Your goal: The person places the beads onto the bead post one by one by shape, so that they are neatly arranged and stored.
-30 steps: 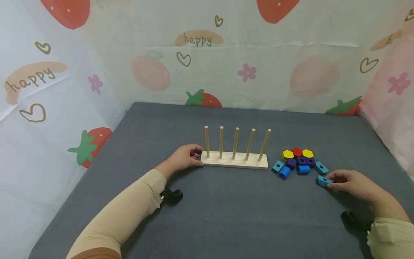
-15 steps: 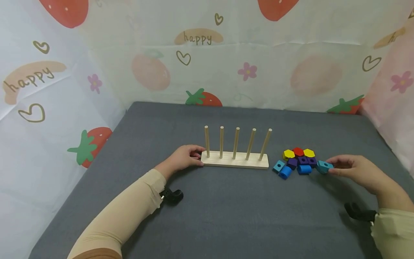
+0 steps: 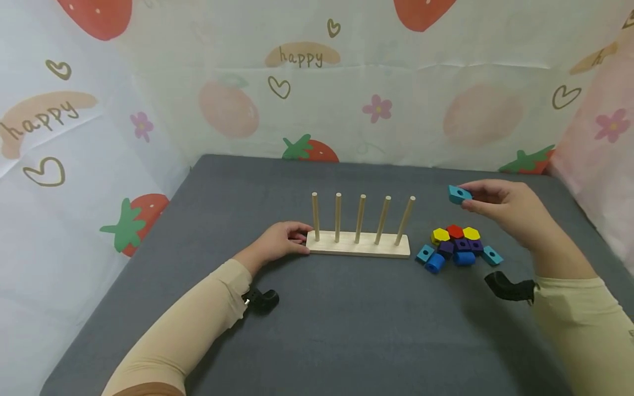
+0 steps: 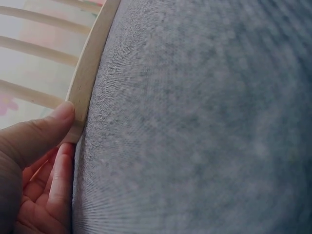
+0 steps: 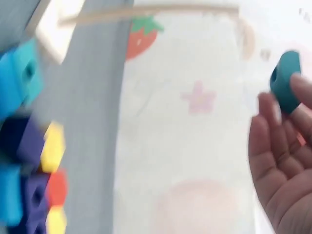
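Observation:
A pale wooden peg stand (image 3: 358, 245) with several upright dowels stands mid-table. My left hand (image 3: 277, 242) grips the left end of its base; in the left wrist view the thumb (image 4: 61, 112) presses on the base's edge (image 4: 87, 73). Up in the air over the right side, my right hand (image 3: 510, 206) pinches a teal block (image 3: 459, 194) with a hole through it. The right wrist view shows this teal block (image 5: 286, 80) between thumb and fingertips. Below that hand lies a cluster of blocks, among them a red hexagonal block (image 3: 454, 231) and a purple block (image 3: 462, 245).
Two yellow hexagonal blocks (image 3: 440, 236), blue rounded blocks (image 3: 435, 263) and two more teal blocks (image 3: 492, 255) lie in the cluster, right of the stand. A grey cloth (image 3: 337, 319) covers the table. Printed curtains (image 3: 416, 121) hang behind and at the sides.
My right hand has lifted the teal block from the table beside the cluster, raising it up and leftward above the other blocks. My left hand stays at the stand's end.

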`<state>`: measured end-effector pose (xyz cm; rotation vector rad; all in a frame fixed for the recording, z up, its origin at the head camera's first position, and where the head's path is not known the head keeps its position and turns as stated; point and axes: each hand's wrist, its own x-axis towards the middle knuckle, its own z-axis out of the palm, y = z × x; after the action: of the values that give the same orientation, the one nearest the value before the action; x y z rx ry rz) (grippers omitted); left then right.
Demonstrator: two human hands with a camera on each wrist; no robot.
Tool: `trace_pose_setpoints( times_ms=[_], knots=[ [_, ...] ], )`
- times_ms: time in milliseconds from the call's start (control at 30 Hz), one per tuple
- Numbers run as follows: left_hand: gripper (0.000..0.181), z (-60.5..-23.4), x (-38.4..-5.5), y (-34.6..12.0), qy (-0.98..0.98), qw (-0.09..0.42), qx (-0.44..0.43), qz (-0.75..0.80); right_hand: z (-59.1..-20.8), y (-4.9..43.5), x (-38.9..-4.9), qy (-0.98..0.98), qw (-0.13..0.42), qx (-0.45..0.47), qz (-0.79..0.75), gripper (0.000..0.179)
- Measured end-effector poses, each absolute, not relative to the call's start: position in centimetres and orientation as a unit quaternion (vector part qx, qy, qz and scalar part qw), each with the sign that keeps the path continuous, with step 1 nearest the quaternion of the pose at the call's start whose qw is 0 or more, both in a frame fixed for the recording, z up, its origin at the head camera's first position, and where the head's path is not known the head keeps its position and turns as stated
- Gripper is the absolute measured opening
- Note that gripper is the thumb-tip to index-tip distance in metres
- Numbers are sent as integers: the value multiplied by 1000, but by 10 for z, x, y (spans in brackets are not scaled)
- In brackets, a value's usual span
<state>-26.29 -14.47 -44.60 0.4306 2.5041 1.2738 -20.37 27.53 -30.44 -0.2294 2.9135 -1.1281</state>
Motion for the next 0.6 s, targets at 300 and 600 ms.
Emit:
trace_pose_setpoints(
  times_ms=[300,600],
  knots=[
    [54,-447,-265,-143,877,147,158,429,-289,223,-218,917,17,-103,-384,42],
    [53,-444,-263,-144,875,150,145,438,-279,177,-228,893,27,-150,-423,34]
  ],
)
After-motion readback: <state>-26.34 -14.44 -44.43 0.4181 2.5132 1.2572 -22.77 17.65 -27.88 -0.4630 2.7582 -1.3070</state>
